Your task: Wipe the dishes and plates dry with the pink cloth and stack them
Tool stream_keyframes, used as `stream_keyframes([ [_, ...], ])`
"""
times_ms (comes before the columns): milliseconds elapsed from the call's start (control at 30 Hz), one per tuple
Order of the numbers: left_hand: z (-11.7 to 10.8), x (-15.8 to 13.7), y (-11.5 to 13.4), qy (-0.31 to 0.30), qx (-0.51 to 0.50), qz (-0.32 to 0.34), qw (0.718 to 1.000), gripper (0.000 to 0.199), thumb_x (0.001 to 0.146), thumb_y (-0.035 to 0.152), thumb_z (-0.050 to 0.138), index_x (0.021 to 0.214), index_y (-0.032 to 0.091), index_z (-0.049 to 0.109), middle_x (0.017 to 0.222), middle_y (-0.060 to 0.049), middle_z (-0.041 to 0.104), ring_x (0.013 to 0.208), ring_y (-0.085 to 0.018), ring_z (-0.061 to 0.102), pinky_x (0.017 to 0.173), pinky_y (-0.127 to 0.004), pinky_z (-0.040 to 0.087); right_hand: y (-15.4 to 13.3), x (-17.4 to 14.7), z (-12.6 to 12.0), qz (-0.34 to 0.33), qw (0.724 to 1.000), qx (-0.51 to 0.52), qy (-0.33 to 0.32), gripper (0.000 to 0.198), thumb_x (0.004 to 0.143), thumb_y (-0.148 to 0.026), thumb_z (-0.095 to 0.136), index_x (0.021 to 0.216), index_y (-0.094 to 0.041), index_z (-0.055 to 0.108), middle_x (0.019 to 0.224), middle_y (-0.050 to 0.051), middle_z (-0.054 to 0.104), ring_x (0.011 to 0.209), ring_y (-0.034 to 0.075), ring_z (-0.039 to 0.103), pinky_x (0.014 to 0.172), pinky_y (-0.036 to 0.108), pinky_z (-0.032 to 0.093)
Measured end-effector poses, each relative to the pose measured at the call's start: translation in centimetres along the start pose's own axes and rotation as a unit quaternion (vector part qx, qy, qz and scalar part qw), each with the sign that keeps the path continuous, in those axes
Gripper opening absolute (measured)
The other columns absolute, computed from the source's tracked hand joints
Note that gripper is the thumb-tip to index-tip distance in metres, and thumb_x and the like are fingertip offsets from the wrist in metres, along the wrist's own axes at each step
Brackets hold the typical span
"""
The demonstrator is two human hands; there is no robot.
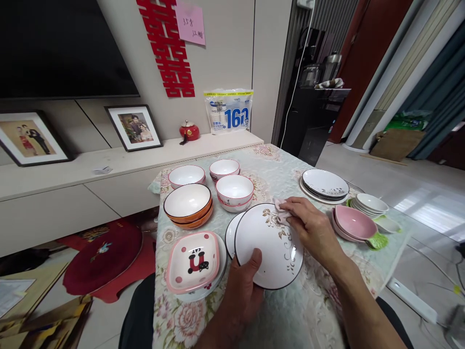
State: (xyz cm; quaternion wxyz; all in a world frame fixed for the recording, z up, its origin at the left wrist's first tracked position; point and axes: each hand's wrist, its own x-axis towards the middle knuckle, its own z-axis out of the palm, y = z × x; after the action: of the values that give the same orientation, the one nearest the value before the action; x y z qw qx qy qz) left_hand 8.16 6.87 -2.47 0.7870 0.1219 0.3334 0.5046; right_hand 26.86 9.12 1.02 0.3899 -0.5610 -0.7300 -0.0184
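Note:
My left hand (247, 281) grips the near left edge of a round white plate (254, 237) with a dark rim and brown floral print, its thumb on top. My right hand (308, 223) pinches a pale pink cloth (281, 211) against the plate's upper right edge. Partly hidden behind the held plate, another white plate (230, 235) shows its dark rim. Just left of my left hand is a square pink-rimmed cat dish (194, 261), resting on other dishes. Orange bowls (187, 206) stand stacked beyond it.
Pink-rimmed bowls (235, 191) stand farther back on the flowered tablecloth (189, 322). On the right are stacked dark-rimmed plates (325, 183), pink dishes (354, 223) with green handles and small white bowls (372, 202). A low cabinet (127, 162) runs along the wall.

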Motion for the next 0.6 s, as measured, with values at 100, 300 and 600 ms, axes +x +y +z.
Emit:
stream_keyframes([
  [100,-0.1,0.0,-0.2,-0.02,0.012,-0.01,1.0,0.071,0.072,0.02,0.084,0.137,0.019,0.057,0.107,-0.012,0.08,0.106,-0.031,0.072,0.099,-0.048,0.054,-1.0,0.1,0.1,-0.064,0.997,-0.042,0.015,0.042,0.092,-0.002,0.043,0.127,-0.019,0.061,0.125,0.014,0.061,0.119,0.027,0.057,0.098,0.044,0.05],
  [300,-0.1,-0.6,-0.5,-0.073,0.045,-0.05,0.995,0.065,0.071,0.024,0.085,0.131,0.016,0.062,0.111,-0.016,0.078,0.112,-0.034,0.069,0.1,-0.049,0.052,-2.7,0.2,-0.9,-0.144,0.988,-0.045,-0.013,0.05,0.092,0.001,0.037,0.134,-0.019,0.056,0.129,0.014,0.061,0.122,0.026,0.056,0.102,0.044,0.047],
  [600,0.0,-0.6,-0.5,0.0,0.055,0.023,0.998,0.058,0.064,0.029,0.089,0.118,0.016,0.07,0.1,-0.013,0.081,0.107,-0.034,0.071,0.098,-0.048,0.053,-1.0,0.2,-1.1,0.076,0.992,0.067,-0.07,0.039,0.1,-0.025,0.043,0.137,-0.022,0.054,0.121,0.01,0.063,0.113,0.024,0.06,0.097,0.039,0.047],
])
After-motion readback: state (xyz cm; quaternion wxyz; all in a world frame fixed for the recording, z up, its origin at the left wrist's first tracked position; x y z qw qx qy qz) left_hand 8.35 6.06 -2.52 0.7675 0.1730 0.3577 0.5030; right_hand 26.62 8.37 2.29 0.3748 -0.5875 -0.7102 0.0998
